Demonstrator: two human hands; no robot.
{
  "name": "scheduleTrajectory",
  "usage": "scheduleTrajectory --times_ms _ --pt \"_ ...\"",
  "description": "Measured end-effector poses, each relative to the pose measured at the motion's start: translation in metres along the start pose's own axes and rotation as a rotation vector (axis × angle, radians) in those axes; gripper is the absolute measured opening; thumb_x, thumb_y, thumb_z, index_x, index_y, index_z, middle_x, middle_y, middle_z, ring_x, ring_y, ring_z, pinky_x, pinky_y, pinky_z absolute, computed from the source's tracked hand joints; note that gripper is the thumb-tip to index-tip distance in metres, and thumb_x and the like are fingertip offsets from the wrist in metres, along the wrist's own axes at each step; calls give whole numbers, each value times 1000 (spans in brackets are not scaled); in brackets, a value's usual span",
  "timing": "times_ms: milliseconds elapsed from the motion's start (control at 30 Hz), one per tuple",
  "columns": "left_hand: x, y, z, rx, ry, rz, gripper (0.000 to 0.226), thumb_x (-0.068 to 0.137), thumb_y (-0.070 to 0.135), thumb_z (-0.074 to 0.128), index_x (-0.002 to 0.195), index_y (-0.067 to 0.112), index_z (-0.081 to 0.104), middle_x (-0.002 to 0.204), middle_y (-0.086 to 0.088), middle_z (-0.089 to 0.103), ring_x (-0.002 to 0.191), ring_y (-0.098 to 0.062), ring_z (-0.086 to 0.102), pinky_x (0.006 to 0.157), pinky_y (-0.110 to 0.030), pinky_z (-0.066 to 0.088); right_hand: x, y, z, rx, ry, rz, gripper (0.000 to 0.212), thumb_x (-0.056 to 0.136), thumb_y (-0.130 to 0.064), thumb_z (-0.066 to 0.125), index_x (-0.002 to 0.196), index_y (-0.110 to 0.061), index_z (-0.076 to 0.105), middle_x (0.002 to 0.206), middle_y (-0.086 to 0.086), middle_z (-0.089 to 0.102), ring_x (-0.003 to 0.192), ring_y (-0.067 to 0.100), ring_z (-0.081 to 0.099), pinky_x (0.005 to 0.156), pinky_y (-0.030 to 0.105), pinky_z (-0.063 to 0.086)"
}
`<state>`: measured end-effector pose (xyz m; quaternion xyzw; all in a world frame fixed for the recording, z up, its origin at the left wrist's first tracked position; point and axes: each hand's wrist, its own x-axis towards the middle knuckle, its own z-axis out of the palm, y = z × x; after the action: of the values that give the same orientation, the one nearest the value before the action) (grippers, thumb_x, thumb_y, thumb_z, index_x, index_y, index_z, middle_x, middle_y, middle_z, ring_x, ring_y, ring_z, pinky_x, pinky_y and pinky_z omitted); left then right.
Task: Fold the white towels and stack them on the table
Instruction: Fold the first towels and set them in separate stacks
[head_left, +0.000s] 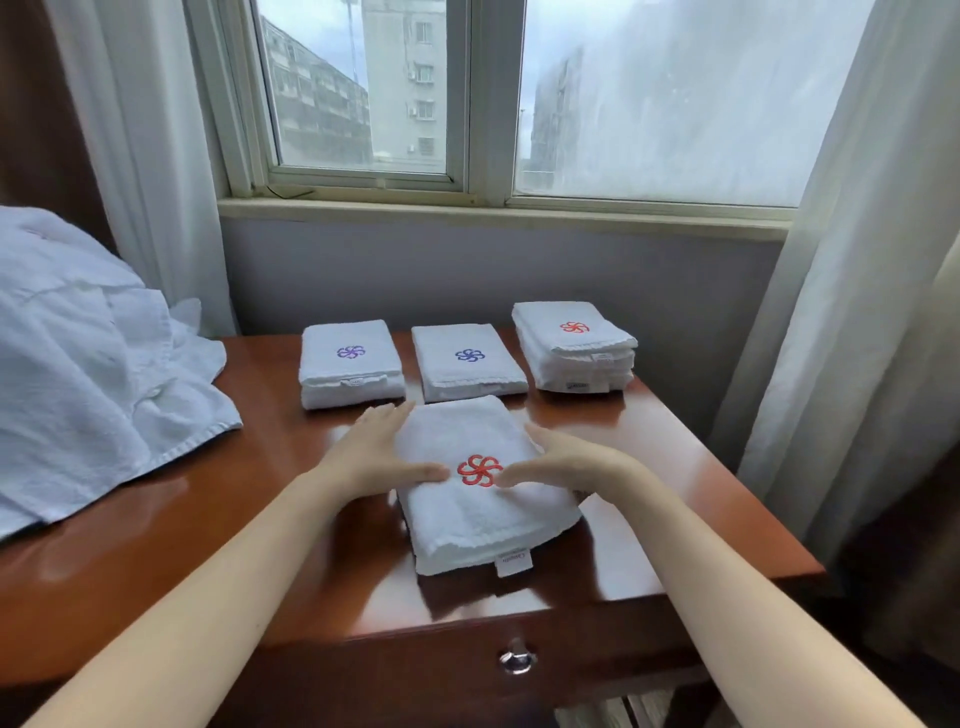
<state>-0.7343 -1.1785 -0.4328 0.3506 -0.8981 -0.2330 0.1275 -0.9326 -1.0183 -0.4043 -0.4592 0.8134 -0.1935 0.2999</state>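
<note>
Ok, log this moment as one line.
left hand: on red-logo towel | right hand: on it | behind: three folded stacks on table

The person's two forearms, seen over the near edge of the table (260, 519), are bare along all of their visible length, up to the wrists. They are slender and smooth in outline. The left hand (382, 457) and the right hand (566, 460), farther in over the table, are bare as well, with long slim fingers; the nails are too blurred to make out.
</note>
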Motion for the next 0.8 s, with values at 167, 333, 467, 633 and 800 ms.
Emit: scheduleTrajectory --times_ms 167,333,467,633,800 --pt "-23 -3 6 -268 -87 -135 106 64 61 73 152 24 25 145 5 49 129 -15 50 112 -38 37 -8 -9 4 52 38 -13 85 83 -29 73 152 -16 25 149 1 44 109 12 46 78 21 42" --pt "-38 8 -5 -239 -298 -155 95 85 39 72 158 23 13 152 2 39 124 -10 47 90 -12 38 -17 -15 8 79 -45 10 71 85 -21 69 148 -25 34 120 -6 50 93 10 52 84 32 51" --pt "-48 13 -9 -512 -341 -289 82 87 17 66 155 30 23 120 -4 60 84 -15 60 84 -30 57 -23 -9 10 274 -85 3 91 81 -12 69 156 -31 21 139 -6 40 123 19 46 96 35 50" --pt "-57 10 -13 -840 -347 -340 80 86 -2 57 152 33 29 118 -6 71 87 -21 71 75 -33 60 -29 1 16 514 -154 -27 92 76 -8 68 154 -34 26 151 -5 38 116 15 58 84 32 59" --pt "-63 8 -7 -1013 -369 -351 90 86 -6 58 156 35 19 124 -11 68 92 -22 70 72 -31 60 -35 10 15 631 -178 -41 87 69 -11 65 146 -41 38 151 -8 37 118 18 59 79 31 58"
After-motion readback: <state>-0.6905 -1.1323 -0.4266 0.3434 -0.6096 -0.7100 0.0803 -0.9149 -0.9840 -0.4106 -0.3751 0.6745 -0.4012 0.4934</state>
